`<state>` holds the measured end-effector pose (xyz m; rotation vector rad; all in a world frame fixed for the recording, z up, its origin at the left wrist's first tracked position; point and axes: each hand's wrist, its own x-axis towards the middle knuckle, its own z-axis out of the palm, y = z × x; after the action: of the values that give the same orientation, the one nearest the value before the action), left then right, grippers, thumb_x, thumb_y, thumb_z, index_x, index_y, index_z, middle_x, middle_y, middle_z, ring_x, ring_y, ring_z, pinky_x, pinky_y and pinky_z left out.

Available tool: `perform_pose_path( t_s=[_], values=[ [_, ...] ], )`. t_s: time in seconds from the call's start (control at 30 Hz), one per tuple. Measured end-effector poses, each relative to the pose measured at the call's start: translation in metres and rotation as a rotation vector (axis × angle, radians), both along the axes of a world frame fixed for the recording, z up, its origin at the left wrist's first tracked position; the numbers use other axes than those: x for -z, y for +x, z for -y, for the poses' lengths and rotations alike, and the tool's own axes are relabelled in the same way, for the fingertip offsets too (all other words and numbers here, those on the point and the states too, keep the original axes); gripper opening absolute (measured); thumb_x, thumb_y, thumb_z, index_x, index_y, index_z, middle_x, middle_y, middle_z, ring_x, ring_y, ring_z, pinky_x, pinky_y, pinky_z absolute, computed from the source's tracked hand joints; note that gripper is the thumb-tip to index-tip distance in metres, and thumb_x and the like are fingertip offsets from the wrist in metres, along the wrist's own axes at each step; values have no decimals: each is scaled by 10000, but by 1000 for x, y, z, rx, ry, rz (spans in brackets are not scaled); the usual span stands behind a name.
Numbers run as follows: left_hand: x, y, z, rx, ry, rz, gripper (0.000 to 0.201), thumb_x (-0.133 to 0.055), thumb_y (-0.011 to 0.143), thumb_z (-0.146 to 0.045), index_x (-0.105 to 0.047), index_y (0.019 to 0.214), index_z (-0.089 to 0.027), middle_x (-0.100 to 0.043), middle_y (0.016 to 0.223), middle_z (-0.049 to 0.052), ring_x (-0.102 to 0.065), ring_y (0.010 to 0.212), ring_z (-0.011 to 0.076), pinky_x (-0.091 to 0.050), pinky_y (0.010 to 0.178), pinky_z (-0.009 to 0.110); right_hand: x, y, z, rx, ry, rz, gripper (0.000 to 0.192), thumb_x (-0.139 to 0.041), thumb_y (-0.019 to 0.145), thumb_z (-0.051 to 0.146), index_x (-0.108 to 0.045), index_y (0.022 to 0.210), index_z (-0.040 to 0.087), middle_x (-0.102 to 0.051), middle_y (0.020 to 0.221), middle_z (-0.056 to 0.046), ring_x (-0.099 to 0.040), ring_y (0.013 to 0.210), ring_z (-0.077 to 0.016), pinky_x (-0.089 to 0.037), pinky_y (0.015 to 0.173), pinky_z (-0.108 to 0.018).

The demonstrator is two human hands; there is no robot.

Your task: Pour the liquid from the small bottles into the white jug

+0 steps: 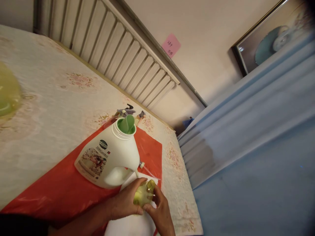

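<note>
Between my two hands is a small, see-through yellow bottle (141, 195), its round uncapped mouth tipped toward the upper right. My left hand (126, 200) wraps it from the left side, thumb and fingers around the body. My right hand (159, 209) grips it from the right, close to the neck. Just beyond my hands stands a large white detergent jug (115, 154) with a picture label and no cap. A green spout (127, 124) shows in its mouth. Near the jug's handle lies a sprayer part with a thin clear tube (149, 172).
Under the jug lies a red sheet (61, 177) on a floral tablecloth (49, 82). A white surface (130, 226) is below my hands. Spray trigger heads (126, 110) sit behind the jug. A yellow see-through vessel (8, 91) is far left. A radiator (98, 42) and blue curtain (246, 164) border the table.
</note>
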<state>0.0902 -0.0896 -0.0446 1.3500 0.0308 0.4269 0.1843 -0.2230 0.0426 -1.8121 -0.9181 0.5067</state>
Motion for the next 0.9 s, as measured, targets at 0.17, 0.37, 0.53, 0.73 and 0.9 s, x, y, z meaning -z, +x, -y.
perform_pose_path(
  t_s=[0.17, 0.37, 0.53, 0.73, 0.9],
  values=[
    [-1, -1, 0, -1, 5, 27, 852, -776, 598, -118, -419, 1349, -307, -554, 1320, 68, -540, 1156, 331, -475, 943, 426, 0, 0, -1, -9, 6, -37, 648, -869, 579, 302, -673, 1193, 235, -718, 1075, -65, -660, 985, -304, -560, 831, -397],
    [-2, -3, -1, -19, 30, 16, 860, -791, 595, -120, -429, 1353, -307, -548, 1330, 80, -535, 1163, 336, -462, 948, 436, 3, 1, 1, -42, -6, -17, 666, -853, 622, 331, -641, 1247, 232, -707, 1124, -74, -645, 1027, -308, -541, 872, -410],
    [-5, -3, -2, -20, 39, -2, 856, -792, 595, -126, -423, 1348, -296, -556, 1310, 75, -558, 1129, 317, -484, 907, 400, 4, 2, 2, -75, -11, -25, 658, -834, 658, 342, -624, 1270, 223, -695, 1161, -87, -641, 1039, -311, -523, 904, -424],
    [-7, -3, -1, -16, 34, -13, 850, -772, 597, -108, -415, 1346, -292, -544, 1322, 77, -543, 1159, 318, -477, 928, 399, 5, 1, 1, -65, 8, -47, 662, -841, 644, 340, -630, 1261, 228, -701, 1149, -86, -647, 1038, -317, -531, 897, -441],
    [-5, -3, -1, -36, 42, -19, 867, -780, 567, -92, -434, 1335, -302, -549, 1312, 74, -537, 1160, 337, -468, 934, 425, 7, 2, 1, -48, 15, -54, 657, -850, 625, 338, -645, 1240, 233, -711, 1114, -78, -653, 1025, -313, -547, 870, -418]
  ],
)
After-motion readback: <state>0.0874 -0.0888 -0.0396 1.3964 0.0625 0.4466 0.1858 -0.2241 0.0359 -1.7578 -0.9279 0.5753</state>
